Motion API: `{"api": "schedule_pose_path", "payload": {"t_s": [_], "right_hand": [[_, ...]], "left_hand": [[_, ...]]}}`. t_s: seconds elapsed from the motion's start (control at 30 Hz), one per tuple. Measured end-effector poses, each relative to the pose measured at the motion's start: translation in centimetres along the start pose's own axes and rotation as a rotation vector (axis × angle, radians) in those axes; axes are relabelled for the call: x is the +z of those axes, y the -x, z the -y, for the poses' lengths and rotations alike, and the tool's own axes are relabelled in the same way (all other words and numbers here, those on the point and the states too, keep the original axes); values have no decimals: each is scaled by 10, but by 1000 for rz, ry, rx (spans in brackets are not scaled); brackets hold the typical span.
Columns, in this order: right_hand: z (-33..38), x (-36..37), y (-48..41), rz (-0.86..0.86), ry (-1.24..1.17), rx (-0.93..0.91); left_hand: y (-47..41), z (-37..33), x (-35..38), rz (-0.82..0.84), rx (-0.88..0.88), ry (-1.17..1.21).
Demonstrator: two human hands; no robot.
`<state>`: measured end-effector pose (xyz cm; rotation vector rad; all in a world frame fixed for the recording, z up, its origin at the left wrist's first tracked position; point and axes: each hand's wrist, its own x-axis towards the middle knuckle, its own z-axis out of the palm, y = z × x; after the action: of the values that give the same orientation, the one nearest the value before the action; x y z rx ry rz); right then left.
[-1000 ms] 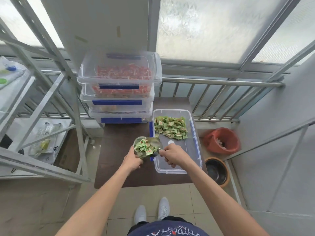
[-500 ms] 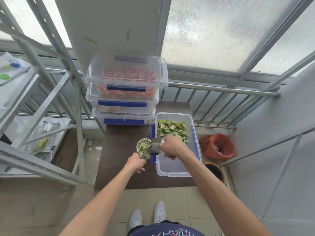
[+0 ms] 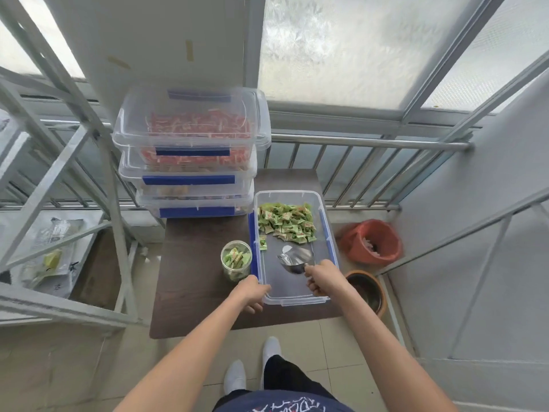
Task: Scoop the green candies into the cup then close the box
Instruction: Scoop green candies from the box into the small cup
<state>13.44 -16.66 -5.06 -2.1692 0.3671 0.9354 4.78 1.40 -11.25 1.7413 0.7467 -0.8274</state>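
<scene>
- Fingers of the right hand are curling round the handle of a metal scoop, which is lying low over the bare near half of the box.
- Fingers of the left hand are bending against the near left corner of the box. Whether they are gripping it cannot be told.
- Green candies are lying heaped at the far end of the clear, blue-latched box, with one stray piece sitting apart by the left wall.
- Standing upright just left of the box, the clear cup is holding green candies and is free of both hands.
- Carrying all of this is a dark brown tabletop, with a stack of three lidded clear boxes occupying its far left corner. The upper boxes are showing red-orange contents.
- Running behind the tabletop is a steel railing, and a frosted window is admitting daylight above it.
- At the left, a grey metal rack is standing.
- On the pale tiled floor to the right, an orange bucket is tilting beside a dark round pot.
</scene>
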Motion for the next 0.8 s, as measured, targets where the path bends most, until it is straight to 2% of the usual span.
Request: {"api": "schedule_pose_path", "payload": {"t_s": [0.17,0.4,0.63,0.8], "right_hand": [[-19,13,-43,-22,-124,93],[-24,20,-64,-72,-207,95],[-15,12,-108,-114,-236,86],[4,16,-157,-120,-228,83]], "left_hand": [[-13,0,7,-53,1,14],[-19,-16,7,-121,-88,-122],[-29,-30,11,-101,-131,-313],[-38,-25,7,-84,-154,-347]]}}
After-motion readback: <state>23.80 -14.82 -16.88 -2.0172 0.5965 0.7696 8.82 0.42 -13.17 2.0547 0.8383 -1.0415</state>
